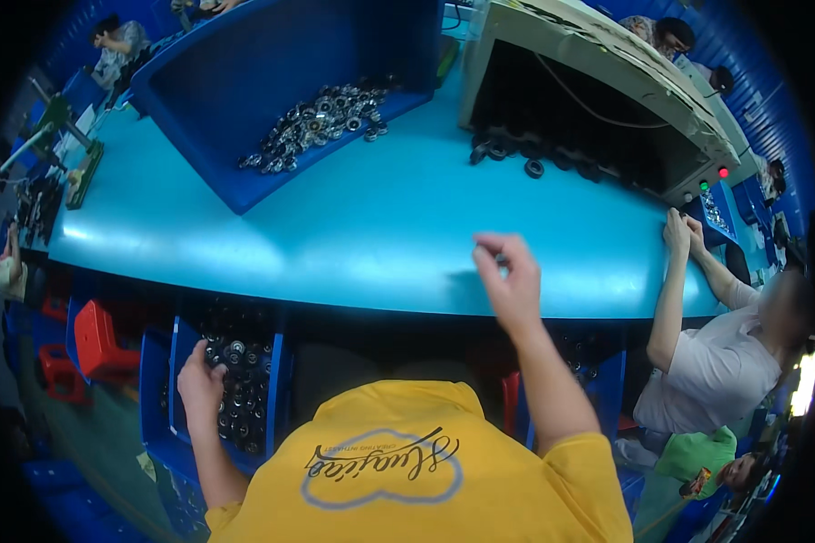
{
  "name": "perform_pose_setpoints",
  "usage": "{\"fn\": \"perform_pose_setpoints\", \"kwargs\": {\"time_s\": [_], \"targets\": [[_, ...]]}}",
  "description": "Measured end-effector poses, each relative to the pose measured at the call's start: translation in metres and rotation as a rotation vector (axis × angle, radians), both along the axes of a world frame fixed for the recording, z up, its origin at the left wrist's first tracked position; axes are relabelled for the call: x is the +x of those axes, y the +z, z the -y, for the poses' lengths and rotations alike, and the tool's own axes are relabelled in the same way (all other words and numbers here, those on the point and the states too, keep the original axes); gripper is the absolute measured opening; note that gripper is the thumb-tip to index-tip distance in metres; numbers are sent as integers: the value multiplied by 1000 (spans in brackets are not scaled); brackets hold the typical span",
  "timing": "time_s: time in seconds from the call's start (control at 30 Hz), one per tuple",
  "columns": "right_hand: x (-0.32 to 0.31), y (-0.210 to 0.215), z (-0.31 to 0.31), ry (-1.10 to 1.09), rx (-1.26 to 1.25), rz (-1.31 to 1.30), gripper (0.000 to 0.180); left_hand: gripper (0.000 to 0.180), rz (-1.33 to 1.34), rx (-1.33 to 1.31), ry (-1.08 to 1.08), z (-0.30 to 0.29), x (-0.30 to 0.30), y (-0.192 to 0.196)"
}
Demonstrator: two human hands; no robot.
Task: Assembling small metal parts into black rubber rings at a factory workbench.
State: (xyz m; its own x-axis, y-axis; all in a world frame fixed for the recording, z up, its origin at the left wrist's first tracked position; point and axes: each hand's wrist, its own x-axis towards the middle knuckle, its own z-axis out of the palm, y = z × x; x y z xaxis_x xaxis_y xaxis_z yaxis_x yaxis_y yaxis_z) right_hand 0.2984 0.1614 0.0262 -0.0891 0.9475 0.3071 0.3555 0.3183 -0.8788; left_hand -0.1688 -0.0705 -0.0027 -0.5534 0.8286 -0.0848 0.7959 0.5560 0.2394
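The right hand (512, 279) is held forward above the surface (353, 244), thumb and forefinger curled toward each other; whether anything is pinched cannot be told. The left hand (199, 380) is lowered over a blue bin (279, 376), thumb and forefinger parted. Beside it, round black parts (237, 351) with silvery centres are heaped, tilted variously, some faces turned upward.

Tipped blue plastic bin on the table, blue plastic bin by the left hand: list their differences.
The tipped blue plastic bin holds shiny silvery round parts; the lower blue plastic bin holds mostly dark round parts.
The tipped bin rests on the turquoise table; the lower bin sits below the table's near edge, by the left hand.
Both are blue and hold many small parts.
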Motion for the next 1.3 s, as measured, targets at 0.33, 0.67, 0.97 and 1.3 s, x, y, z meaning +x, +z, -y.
{"fn": "perform_pose_setpoints", "kwargs": {"time_s": [0.33, 0.67, 0.97, 1.3], "targets": [[11, -23, -200, -244, 249, 915, 67, 33, 556, 563, -947, -209, 191, 53], [36, -38, -264, -185, 303, 898, 45, 23, 630, 518, -1220, -338, 287, -2], [49, -13, -310, -398, 340, 774, 47, 18, 712, 485, -1206, -347, 287, -13], [40, -25, -464, -323, 512, 1102, 61, 18, 724, 489, -1225, -354, 291, -13]]}}
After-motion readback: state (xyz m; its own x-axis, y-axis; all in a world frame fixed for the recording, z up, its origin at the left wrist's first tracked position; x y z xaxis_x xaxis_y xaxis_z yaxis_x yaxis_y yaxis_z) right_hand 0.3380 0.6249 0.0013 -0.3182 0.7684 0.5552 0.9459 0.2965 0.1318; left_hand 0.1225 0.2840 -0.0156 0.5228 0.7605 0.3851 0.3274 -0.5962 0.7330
